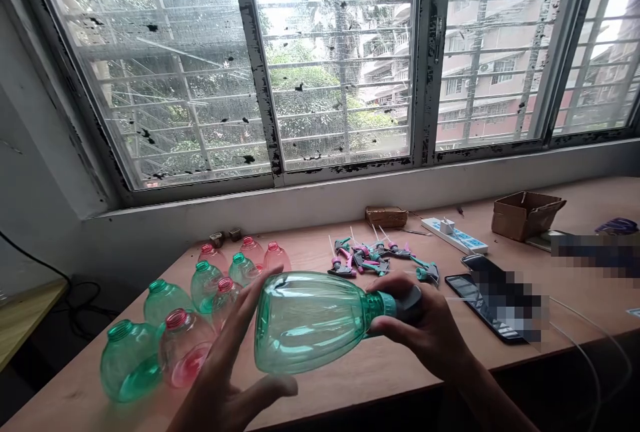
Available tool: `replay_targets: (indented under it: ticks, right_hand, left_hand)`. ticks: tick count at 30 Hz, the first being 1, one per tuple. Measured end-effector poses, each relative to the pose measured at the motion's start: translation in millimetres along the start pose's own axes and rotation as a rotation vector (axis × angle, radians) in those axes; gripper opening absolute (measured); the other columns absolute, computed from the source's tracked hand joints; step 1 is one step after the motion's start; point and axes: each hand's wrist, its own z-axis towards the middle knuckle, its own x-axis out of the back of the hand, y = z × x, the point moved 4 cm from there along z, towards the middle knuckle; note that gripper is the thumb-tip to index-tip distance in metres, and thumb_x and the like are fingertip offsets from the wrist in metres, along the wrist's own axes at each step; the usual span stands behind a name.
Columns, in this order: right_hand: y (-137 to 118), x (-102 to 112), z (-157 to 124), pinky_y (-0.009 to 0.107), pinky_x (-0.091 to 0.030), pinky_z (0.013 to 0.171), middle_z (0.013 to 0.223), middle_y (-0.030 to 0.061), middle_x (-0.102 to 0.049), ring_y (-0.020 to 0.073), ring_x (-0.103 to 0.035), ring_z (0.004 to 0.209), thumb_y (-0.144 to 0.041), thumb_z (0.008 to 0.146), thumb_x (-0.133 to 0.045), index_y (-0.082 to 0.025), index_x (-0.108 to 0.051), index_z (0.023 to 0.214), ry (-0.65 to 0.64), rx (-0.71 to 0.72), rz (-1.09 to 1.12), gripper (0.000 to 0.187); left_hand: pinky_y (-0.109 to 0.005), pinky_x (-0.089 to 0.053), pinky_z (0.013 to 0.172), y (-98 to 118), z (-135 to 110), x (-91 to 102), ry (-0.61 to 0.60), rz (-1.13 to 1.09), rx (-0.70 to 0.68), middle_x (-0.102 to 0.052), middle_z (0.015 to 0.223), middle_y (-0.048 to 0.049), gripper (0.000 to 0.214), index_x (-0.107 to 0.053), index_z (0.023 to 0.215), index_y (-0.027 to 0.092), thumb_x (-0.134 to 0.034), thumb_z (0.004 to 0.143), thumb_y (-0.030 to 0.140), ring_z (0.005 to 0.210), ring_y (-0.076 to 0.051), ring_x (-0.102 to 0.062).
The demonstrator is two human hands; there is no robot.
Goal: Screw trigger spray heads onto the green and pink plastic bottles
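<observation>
Gripped in your right hand (427, 325), one green bottle (310, 322) is up off the table (345, 392), lying on its side in the air, base to the left and neck to the right. Your right fingers curl round the dark spray head (411, 304), with the thumb reaching in by the teal collar (388, 305). Over on the left, your left hand (223, 379) is spread wide around the base, fingers up along the far side, thumb stretched low on the near side; whether it touches, you can't tell from this angle.

Now the count! Nine more bottles stand upright on the left: four green bottles (167, 305) and five pink bottles (190, 352). The nearest green and the nearest pink both show liquid low down.

Beyond your right hand sits a tangle of loose spray heads (363, 260), pink, teal and grey, overlapping too much for a sure tally; one teal-and-grey spray head (427, 272) sits at its right edge. Farther right: one white power strip (460, 240) carrying one white plug (447, 226), and two brown boxes, one low far box (386, 217) by the window, one open box (523, 219) at the right.
</observation>
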Motion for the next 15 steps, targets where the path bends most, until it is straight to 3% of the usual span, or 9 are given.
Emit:
replay_targets:
  ticks: [4, 7, 11, 15]
  right_hand:
    - [-0.3, -1.1, 0.0, 0.026, -0.055, 0.059, 0.083, 0.0014, -0.072, 0.0188, -0.065, 0.070, -0.037, 0.076, -0.084, -0.023, -0.072, 0.092, -0.021, 0.013, 0.018, 0.025]
    - [-1.7, -1.7, -0.4, 0.027, -0.055, 0.061, 0.083, 0.0010, -0.072, 0.0188, -0.066, 0.071, -0.037, 0.077, -0.084, -0.023, -0.072, 0.093, -0.022, 0.034, 0.019, 0.024]
    - [-2.3, -1.2, -0.7, 0.027, -0.053, 0.059, 0.082, 0.0017, -0.073, 0.0191, -0.066, 0.069, -0.037, 0.077, -0.083, -0.023, -0.072, 0.092, -0.011, 0.040, -0.027, 0.023]
    - [-0.9, -0.7, -0.9, 0.026, -0.054, 0.058, 0.082, 0.0027, -0.073, 0.0195, -0.066, 0.068, -0.038, 0.076, -0.084, -0.023, -0.071, 0.092, -0.006, 0.025, -0.051, 0.025]
  left_hand:
    - [-0.058, -0.034, 0.111, -5.6, -7.1, -2.3, -0.004, 0.049, 0.002, -0.028, 0.164, 0.0030, 0.080, -0.014, 0.154, 0.048, -0.063, 0.091, 0.045, 0.149, -0.036, -0.023]
    - [-0.059, -0.032, 0.111, -6.1, -11.9, -3.4, 0.041, 0.031, 0.095, -0.027, 0.164, 0.0024, 0.082, -0.010, 0.155, 0.048, -0.062, 0.091, 0.051, 0.148, -0.037, -0.028]
    - [-0.060, -0.032, 0.112, -0.2, -6.6, -3.0, 0.041, -0.027, 0.101, -0.034, 0.162, -0.0017, 0.091, -0.018, 0.155, 0.044, -0.067, 0.081, 0.063, 0.147, -0.041, -0.029]
    - [-0.060, -0.026, 0.115, 0.2, -1.3, -2.4, 0.028, 0.003, 0.030, -0.035, 0.161, -0.0014, 0.084, -0.025, 0.154, 0.044, -0.070, 0.083, 0.054, 0.150, -0.039, -0.020]
